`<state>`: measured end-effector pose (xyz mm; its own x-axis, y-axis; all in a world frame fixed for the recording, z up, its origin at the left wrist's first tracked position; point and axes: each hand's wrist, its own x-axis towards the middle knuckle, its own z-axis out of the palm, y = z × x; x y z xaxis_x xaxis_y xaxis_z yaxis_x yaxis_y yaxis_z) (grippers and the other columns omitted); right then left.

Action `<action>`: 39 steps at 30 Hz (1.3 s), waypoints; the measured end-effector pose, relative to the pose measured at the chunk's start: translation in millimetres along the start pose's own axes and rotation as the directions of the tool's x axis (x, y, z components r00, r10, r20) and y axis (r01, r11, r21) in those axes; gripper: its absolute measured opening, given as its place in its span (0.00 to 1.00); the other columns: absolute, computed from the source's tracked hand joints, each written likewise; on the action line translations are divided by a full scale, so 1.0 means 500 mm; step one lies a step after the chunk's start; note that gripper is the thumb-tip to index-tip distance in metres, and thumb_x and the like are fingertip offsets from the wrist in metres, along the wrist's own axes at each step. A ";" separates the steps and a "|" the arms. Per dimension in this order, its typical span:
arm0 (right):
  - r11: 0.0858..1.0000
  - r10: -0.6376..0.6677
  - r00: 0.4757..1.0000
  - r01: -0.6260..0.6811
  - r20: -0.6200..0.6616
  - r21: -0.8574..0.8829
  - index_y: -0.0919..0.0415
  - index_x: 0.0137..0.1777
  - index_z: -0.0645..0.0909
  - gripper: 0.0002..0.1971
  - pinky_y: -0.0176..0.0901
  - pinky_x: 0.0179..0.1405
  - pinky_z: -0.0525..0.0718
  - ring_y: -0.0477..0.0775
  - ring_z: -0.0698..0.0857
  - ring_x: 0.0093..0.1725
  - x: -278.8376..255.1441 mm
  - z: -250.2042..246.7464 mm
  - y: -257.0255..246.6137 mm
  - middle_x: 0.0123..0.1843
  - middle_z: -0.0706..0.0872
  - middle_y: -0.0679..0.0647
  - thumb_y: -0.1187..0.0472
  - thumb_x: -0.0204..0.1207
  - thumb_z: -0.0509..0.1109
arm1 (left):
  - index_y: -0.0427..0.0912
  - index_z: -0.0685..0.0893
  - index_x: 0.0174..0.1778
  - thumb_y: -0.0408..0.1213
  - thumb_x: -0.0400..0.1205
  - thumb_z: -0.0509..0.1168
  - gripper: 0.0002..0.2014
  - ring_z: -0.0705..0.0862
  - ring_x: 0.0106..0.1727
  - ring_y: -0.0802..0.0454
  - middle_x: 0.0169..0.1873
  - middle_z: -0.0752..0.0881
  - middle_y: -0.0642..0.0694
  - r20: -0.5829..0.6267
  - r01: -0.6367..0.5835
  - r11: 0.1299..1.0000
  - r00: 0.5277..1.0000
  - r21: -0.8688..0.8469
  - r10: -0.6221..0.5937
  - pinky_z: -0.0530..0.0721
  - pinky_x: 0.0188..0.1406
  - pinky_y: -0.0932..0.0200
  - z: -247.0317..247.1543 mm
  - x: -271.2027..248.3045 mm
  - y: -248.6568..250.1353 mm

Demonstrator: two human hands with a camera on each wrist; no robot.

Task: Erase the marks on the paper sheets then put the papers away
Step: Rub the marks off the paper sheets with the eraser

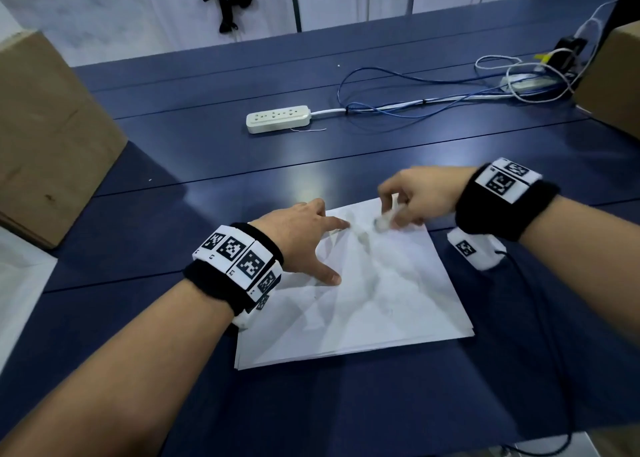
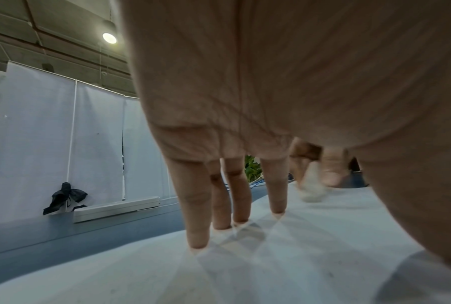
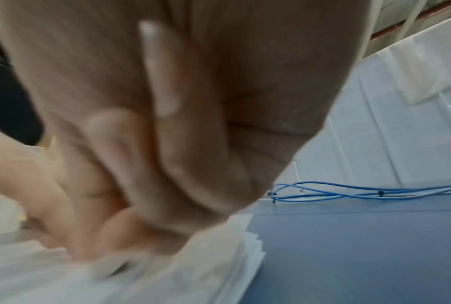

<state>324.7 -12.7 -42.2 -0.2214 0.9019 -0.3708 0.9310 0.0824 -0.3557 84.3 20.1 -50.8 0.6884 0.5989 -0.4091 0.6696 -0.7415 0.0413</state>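
Note:
A stack of white paper sheets (image 1: 374, 304) lies on the dark blue table in front of me. My left hand (image 1: 304, 245) presses flat on the stack's left part with straight, spread fingers (image 2: 198, 226) touching the paper (image 2: 245, 267). My right hand (image 1: 412, 196) grips a white eraser (image 1: 386, 219) and holds its tip against the top sheet near the far edge; both are motion-blurred. The eraser (image 2: 311, 189) shows beyond my left fingers in the left wrist view. In the right wrist view my curled right hand (image 3: 146, 164) is blurred over the sheet edges (image 3: 245, 253).
A white power strip (image 1: 277, 119) lies further back, with blue and white cables (image 1: 415, 103) running right. Cardboard boxes stand at the left (image 1: 45, 137) and far right (image 1: 613, 78). A black cable (image 1: 540, 318) trails from my right wrist over the blue table (image 1: 519, 370).

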 end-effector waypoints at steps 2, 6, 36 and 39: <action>0.996 0.035 0.986 -0.047 -0.160 -0.069 0.52 0.45 0.80 0.07 0.45 0.42 0.83 0.46 0.85 0.34 0.018 -0.008 0.006 0.31 0.91 0.51 0.55 0.71 0.76 | 0.66 0.60 0.82 0.70 0.66 0.73 0.49 0.72 0.67 0.52 0.55 0.63 0.57 0.001 0.004 1.000 1.000 -0.001 -0.004 0.81 0.58 0.48 0.000 -0.001 0.001; 0.999 -0.042 0.999 0.042 -0.011 -0.005 0.54 0.43 0.81 0.09 0.39 0.31 0.79 0.49 0.81 0.26 -0.015 0.005 0.003 0.26 0.87 0.49 0.55 0.68 0.78 | 0.66 0.60 0.82 0.71 0.67 0.72 0.48 0.72 0.67 0.51 0.56 0.64 0.55 0.006 0.011 1.000 1.000 0.005 -0.011 0.82 0.58 0.45 -0.001 -0.002 0.004; 1.000 -0.021 0.964 0.017 0.264 0.018 0.53 0.41 0.82 0.06 0.33 0.23 0.72 0.47 0.75 0.22 -0.063 0.004 -0.013 0.25 0.83 0.51 0.60 0.70 0.78 | 0.65 0.60 0.83 0.70 0.67 0.72 0.49 0.71 0.68 0.51 0.57 0.65 0.55 0.011 0.017 1.000 1.000 0.000 -0.017 0.82 0.60 0.44 -0.002 -0.004 0.004; 0.997 -0.014 0.991 0.024 0.129 -0.076 0.51 0.43 0.83 0.07 0.38 0.30 0.75 0.41 0.78 0.23 -0.045 -0.002 -0.007 0.27 0.87 0.50 0.55 0.69 0.78 | 0.66 0.60 0.83 0.71 0.66 0.72 0.49 0.71 0.67 0.51 0.54 0.63 0.57 0.013 0.016 1.000 1.000 -0.002 -0.016 0.82 0.59 0.44 -0.002 -0.002 0.003</action>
<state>326.6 -32.6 -31.8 -0.2702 0.8382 -0.4737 0.9448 0.1360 -0.2982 85.0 18.8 -49.4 0.6741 0.6063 -0.4219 0.6809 -0.7315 0.0367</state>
